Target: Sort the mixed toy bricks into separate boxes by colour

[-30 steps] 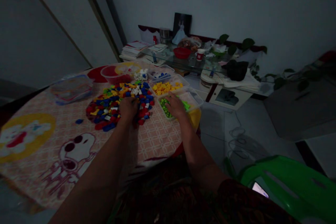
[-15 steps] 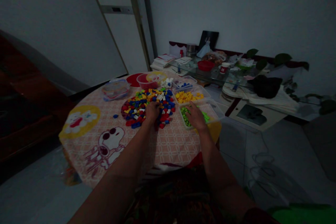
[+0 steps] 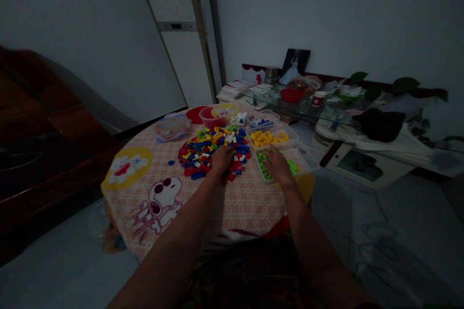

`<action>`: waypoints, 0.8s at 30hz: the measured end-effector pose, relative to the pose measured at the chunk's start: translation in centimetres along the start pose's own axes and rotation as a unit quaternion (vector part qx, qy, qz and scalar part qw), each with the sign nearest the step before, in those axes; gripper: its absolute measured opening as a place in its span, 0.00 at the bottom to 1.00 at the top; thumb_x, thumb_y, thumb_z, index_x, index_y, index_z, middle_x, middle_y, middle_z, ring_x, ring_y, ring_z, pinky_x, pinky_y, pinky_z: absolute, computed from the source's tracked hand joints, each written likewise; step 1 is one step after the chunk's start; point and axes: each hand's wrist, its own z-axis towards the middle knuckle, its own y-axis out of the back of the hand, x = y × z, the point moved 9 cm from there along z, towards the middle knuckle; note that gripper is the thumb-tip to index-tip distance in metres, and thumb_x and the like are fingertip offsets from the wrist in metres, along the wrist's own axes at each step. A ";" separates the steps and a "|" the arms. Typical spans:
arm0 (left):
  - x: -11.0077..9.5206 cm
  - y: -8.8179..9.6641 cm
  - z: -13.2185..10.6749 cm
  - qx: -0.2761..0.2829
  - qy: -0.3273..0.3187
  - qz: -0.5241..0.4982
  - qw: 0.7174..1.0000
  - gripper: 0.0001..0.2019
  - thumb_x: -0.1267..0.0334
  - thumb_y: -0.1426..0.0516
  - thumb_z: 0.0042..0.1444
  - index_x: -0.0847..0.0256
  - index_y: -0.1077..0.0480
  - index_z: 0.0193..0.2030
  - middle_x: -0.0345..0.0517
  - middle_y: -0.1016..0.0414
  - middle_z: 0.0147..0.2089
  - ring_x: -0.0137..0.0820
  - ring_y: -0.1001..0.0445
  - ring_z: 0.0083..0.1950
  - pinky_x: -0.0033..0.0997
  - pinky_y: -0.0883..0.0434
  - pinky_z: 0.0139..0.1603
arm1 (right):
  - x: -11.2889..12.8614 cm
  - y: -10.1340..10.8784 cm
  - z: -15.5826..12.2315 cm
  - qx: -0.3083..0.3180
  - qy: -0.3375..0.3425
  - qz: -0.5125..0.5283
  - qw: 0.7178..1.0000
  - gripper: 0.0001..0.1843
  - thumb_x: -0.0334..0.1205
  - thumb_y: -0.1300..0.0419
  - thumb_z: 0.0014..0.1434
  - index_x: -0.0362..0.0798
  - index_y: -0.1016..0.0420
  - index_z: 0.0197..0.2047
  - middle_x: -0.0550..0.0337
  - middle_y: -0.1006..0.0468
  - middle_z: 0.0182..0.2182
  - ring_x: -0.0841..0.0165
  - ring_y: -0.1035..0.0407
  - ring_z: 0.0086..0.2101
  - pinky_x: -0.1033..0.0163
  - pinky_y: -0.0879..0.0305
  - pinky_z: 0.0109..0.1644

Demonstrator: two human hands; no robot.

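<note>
My left hand (image 3: 222, 159) reaches into the near right part of a mixed pile of plastic building bricks (image 3: 203, 152) in red, blue, yellow, green and white. Its fingers curl together at the bricks; what they hold, if anything, is too small and dark to make out. Over a clear plastic box (image 3: 268, 181) at the pile's right, my right hand (image 3: 278, 165) has its thumb and fingers apart. The fingertips are at the green bricks (image 3: 264, 164) inside. Behind it, another clear box (image 3: 293, 136) holds yellow bricks (image 3: 270, 138).
A small box with blue bricks (image 3: 266, 122), a heap of white bricks (image 3: 239, 119), a reddish round tub (image 3: 212, 117) and a lidded container (image 3: 172, 128) stand farther back. One blue brick (image 3: 171, 162) lies apart on the patterned tablecloth (image 3: 246, 207). A cluttered glass-topped cabinet (image 3: 300, 111) stands behind.
The camera view has turned slightly, so the whole scene sits farther right and lower. Both hands stay at nearly the same places over the pile and the green-brick box.
</note>
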 end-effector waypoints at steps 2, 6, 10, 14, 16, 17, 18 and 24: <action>-0.1 0.0 -0.2 -0.004 0.006 0.001 1.000 0.17 0.65 0.44 0.66 0.57 0.20 0.59 0.52 0.20 0.60 0.41 0.23 0.60 0.36 0.28 0.61 | 0.0 0.0 0.0 0.002 0.000 -0.005 1.000 0.20 0.34 0.43 0.67 0.46 0.21 0.60 0.46 0.35 0.72 0.54 0.37 0.69 0.48 0.42 0.74; -0.4 -0.4 -0.2 -0.014 0.004 0.000 1.000 0.16 0.64 0.44 0.67 0.56 0.20 0.57 0.52 0.19 0.58 0.41 0.23 0.60 0.35 0.28 0.60 | 0.2 0.0 0.0 0.002 0.002 -0.006 1.000 0.20 0.33 0.44 0.67 0.45 0.21 0.59 0.46 0.35 0.72 0.55 0.38 0.70 0.49 0.43 0.74; -0.3 -0.6 -0.2 -0.030 0.003 -0.016 0.999 0.13 0.65 0.44 0.67 0.57 0.19 0.52 0.53 0.19 0.56 0.41 0.22 0.58 0.36 0.27 0.58 | 0.2 -0.1 0.1 0.006 0.001 -0.006 1.000 0.20 0.32 0.44 0.67 0.45 0.21 0.60 0.46 0.35 0.72 0.56 0.39 0.70 0.49 0.44 0.75; -0.1 -0.1 -0.3 -0.060 0.006 -0.066 0.996 0.13 0.68 0.44 0.65 0.58 0.22 0.53 0.52 0.18 0.55 0.40 0.21 0.56 0.36 0.27 0.56 | 0.0 -0.1 0.1 0.004 -0.001 -0.007 1.000 0.21 0.33 0.44 0.67 0.45 0.22 0.61 0.45 0.35 0.72 0.56 0.39 0.70 0.50 0.44 0.75; -0.3 0.6 -0.2 -0.083 0.005 -0.093 0.992 0.13 0.70 0.43 0.63 0.59 0.23 0.53 0.53 0.18 0.54 0.40 0.21 0.55 0.37 0.27 0.56 | -0.1 -0.2 0.1 0.007 -0.005 -0.006 1.000 0.21 0.33 0.43 0.67 0.45 0.22 0.61 0.45 0.36 0.72 0.55 0.39 0.70 0.49 0.44 0.75; -0.6 1.0 -0.1 -0.095 0.000 -0.107 0.990 0.13 0.71 0.43 0.63 0.60 0.23 0.52 0.53 0.18 0.54 0.40 0.20 0.55 0.37 0.27 0.57 | -0.1 -0.2 0.1 0.009 -0.006 -0.005 1.000 0.20 0.34 0.43 0.67 0.46 0.22 0.61 0.45 0.35 0.72 0.55 0.39 0.70 0.49 0.44 0.75; -1.0 1.4 0.2 -0.105 -0.004 -0.122 0.987 0.14 0.71 0.43 0.62 0.61 0.23 0.52 0.53 0.18 0.53 0.40 0.20 0.54 0.38 0.27 0.57 | -0.2 -0.2 0.1 0.009 -0.007 -0.003 1.000 0.20 0.34 0.43 0.67 0.47 0.22 0.61 0.46 0.35 0.72 0.56 0.38 0.70 0.49 0.44 0.75; -5.7 2.3 2.8 -0.112 -0.040 -0.174 0.978 0.16 0.74 0.42 0.58 0.60 0.20 0.51 0.52 0.17 0.51 0.39 0.20 0.51 0.40 0.25 0.59 | -0.3 -0.3 0.2 0.009 -0.011 -0.006 1.000 0.21 0.33 0.43 0.67 0.46 0.22 0.61 0.46 0.37 0.73 0.56 0.40 0.71 0.49 0.44 0.75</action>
